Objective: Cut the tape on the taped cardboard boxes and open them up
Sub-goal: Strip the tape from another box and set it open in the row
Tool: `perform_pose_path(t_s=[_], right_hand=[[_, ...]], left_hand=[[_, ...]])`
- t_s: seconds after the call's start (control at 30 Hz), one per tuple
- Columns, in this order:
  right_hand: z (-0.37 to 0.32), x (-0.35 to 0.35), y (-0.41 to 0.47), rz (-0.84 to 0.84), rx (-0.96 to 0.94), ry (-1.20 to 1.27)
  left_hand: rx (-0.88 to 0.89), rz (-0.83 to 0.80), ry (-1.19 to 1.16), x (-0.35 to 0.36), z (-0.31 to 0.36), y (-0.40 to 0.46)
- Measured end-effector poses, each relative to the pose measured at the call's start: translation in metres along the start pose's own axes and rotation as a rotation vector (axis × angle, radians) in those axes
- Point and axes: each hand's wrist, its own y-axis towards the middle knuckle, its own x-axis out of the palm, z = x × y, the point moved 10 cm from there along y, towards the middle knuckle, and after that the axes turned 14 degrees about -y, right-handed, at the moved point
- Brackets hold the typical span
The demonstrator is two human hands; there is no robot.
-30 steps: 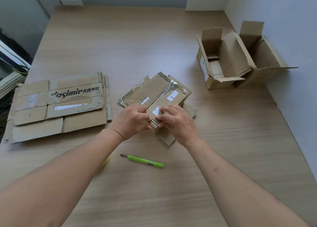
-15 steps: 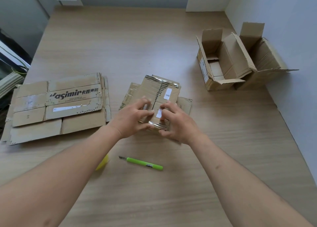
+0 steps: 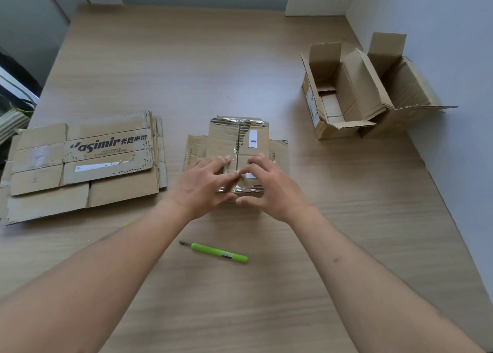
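A small taped cardboard box (image 3: 234,139) stands in the middle of the table, square to me, with a slit running down the tape on its top and a white "100" label. My left hand (image 3: 205,184) and my right hand (image 3: 269,187) rest on the near half of its top, fingertips on either side of the slit and thumbs at its near edge. A green utility knife (image 3: 218,252) lies on the table in front of the box, blade pointing left, untouched.
A stack of flattened cardboard (image 3: 82,163) with black lettering lies at the left. Two opened boxes (image 3: 344,94) stand at the right against the wall (image 3: 440,46). A wooden table (image 3: 213,59) extends behind the small box.
The small box has been turned from a diagonal position to square with me, and both hands have shifted with it, now pressing on either side of the slit.
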Motion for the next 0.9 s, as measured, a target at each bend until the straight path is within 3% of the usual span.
perform_pose_path(t_s=[0.37,0.53,0.73,0.9], right_hand=[[0.008,0.017,-0.007,0.061,-0.014,0.039],[0.007,0.017,-0.009,0.042,-0.036,-0.004],[-0.003,0.026,-0.015,0.092,-0.081,-0.255],[-0.002,0.030,-0.019,0.122,-0.061,-0.280]], left_hand=[[0.082,-0.072,-0.207,0.001,-0.030,-0.023],[0.126,-0.177,-0.273,0.006,-0.033,-0.025],[0.124,0.005,0.072,0.013,-0.021,-0.043],[0.020,0.116,0.037,0.016,-0.018,-0.048]])
